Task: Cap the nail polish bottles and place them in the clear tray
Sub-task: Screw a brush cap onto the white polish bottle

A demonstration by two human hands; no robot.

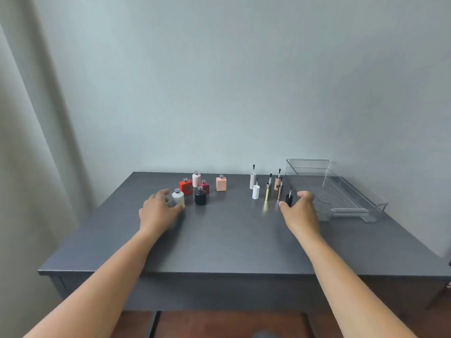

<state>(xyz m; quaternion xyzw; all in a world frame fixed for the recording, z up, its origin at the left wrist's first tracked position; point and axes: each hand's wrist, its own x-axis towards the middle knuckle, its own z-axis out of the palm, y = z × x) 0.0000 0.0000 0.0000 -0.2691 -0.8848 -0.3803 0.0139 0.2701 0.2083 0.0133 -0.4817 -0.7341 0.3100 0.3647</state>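
My left hand [158, 211] curls round the white bottle [178, 197], fingers behind it and thumb against its foot, because an uncapped bottle needs holding upright while its cap goes on. My right hand [300, 211] is spread wide, holding nothing, with the black cap [289, 200] standing between thumb and forefinger; neither looks to touch it yet. I judge this the opening step: a bottle in one hand, a cap for the other. Just beyond my left fingertips the other bottles stand with bare necks: the black bottle [200, 198] nearest, the red bottle [185, 187] and the rest behind it. Beyond my right thumb the remaining caps [268, 194] stand brush-up, so no wet bristle meets the table [231, 240]. The clear tray [380, 204] lies just past my right fingers, on the outer side, showing only its ribbed floor; no bottle is in it yet. The black cap likely matches the black bottle, not the white one.
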